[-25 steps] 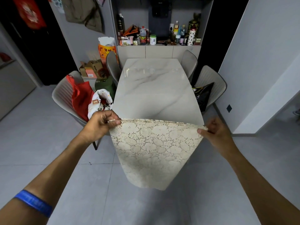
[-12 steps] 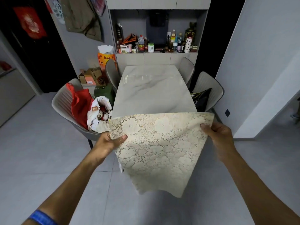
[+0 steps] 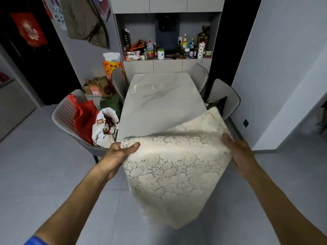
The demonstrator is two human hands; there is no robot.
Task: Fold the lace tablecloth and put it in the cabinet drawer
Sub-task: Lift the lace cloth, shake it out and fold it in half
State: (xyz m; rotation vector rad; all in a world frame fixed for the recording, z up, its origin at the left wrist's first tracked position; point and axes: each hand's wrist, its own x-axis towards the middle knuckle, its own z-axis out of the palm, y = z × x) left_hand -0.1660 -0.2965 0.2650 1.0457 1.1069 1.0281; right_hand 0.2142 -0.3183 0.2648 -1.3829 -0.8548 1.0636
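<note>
A cream lace tablecloth (image 3: 177, 174) hangs in front of me at the near end of the marble table (image 3: 159, 103). My left hand (image 3: 120, 152) pinches its upper left corner between thumb and fingers. My right hand (image 3: 238, 152) grips its right edge. The top part of the cloth billows up and back over the table's near right corner, while the lower part hangs toward the floor. The cabinet (image 3: 167, 66) stands against the far wall behind the table, its lower fronts closed.
Grey chairs flank the table; the left one (image 3: 65, 114) holds a red bag (image 3: 83, 117) and white bags, the right one (image 3: 224, 98) a dark cushion. Bottles and jars crowd the cabinet shelf (image 3: 168, 50). Boxes sit on the floor at far left.
The cloth's upper edge has flipped up and away over the table's near right corner. Both hands have kept their hold, the left now lower on the cloth's corner.
</note>
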